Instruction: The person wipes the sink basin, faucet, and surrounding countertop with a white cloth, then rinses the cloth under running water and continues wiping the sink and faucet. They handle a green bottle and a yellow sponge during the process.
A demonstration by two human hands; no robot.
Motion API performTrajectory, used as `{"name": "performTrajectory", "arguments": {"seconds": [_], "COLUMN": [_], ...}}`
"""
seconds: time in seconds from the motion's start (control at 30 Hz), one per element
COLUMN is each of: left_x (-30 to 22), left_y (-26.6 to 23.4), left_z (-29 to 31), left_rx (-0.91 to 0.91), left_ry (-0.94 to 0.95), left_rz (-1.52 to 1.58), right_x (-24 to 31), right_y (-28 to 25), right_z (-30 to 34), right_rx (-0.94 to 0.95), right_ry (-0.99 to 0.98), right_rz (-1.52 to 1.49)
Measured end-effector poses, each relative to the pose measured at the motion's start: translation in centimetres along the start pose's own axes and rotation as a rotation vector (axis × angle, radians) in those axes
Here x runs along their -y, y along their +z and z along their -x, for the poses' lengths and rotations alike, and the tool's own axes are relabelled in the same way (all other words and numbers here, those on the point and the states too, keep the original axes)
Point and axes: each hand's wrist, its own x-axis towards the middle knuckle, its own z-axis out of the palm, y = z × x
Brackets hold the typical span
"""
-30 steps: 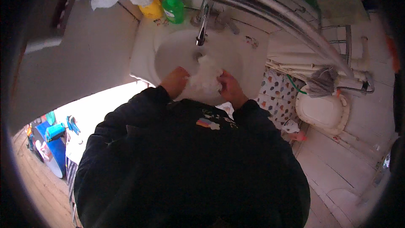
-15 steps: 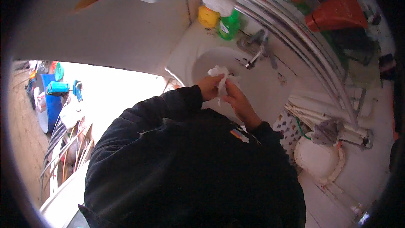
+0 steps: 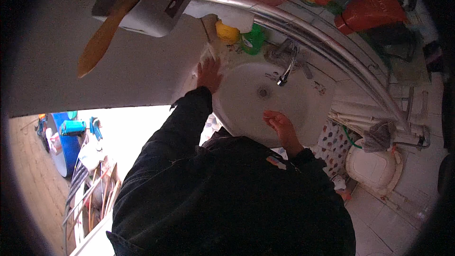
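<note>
My left hand [image 3: 209, 75] lies over the left rim of the white washbasin [image 3: 232, 109], its fingers stretched out toward the back. At its fingertips shows a crumpled white piece, likely the tissue [image 3: 207, 54]; whether the palm covers more of it I cannot tell. Above the basin's near right part, my right hand [image 3: 282, 129] hangs with loosely bent fingers apart and nothing visible in them. The chrome faucet [image 3: 287, 68] stands at the back of the basin, beyond the drain [image 3: 263, 92].
Behind the basin stand a yellow container [image 3: 227, 32] and a green bottle [image 3: 253, 39]. Curved metal pipes [image 3: 332, 40] cross above it on the right. A grey holder [image 3: 151, 19] with a wooden brush handle [image 3: 102, 40] juts in at upper left. A toilet [image 3: 372, 163] stands at right.
Both hands held the crumpled white tissue together over the basin; now they are apart. My left hand has moved left and back to the rim, my right slightly right and nearer.
</note>
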Motion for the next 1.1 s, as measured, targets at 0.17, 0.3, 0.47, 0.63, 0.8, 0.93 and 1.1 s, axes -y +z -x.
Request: {"name": "performTrajectory", "arguments": {"seconds": [0.17,0.3,0.47,0.63,0.8,0.93,1.1], "left_x": [-0.1,2.6,2.0,0.5,-2.1,-2.2,-2.5], "left_y": [1.8,5.1,2.4,2.6,0.5,-0.3,4.1], "left_z": [4.5,11.3,12.4,5.1,0.9,2.3,6.6], "left_rx": [0.123,0.050,0.230,0.197,0.038,0.049,0.268], "left_ry": [0.213,0.385,0.369,0.333,0.362,0.386,0.550], "left_rz": [-0.094,0.003,0.000,-0.115,-0.090,-0.086,-0.284], "right_x": [-1.2,-0.1,-1.3,-0.7,-2.2,-4.3,-3.2], "right_y": [-1.0,-0.5,-1.3,-1.1,-1.5,-1.9,-1.5], "right_z": [-0.1,0.3,0.6,1.1,0.7,0.0,0.1], "right_rx": [-0.017,-0.034,-0.073,-0.110,-0.102,-0.119,-0.113], "right_ry": [0.024,0.021,-0.010,0.068,0.025,-0.025,-0.004], "right_rz": [0.004,-0.028,-0.022,-0.068,-0.072,-0.109,-0.135]}}
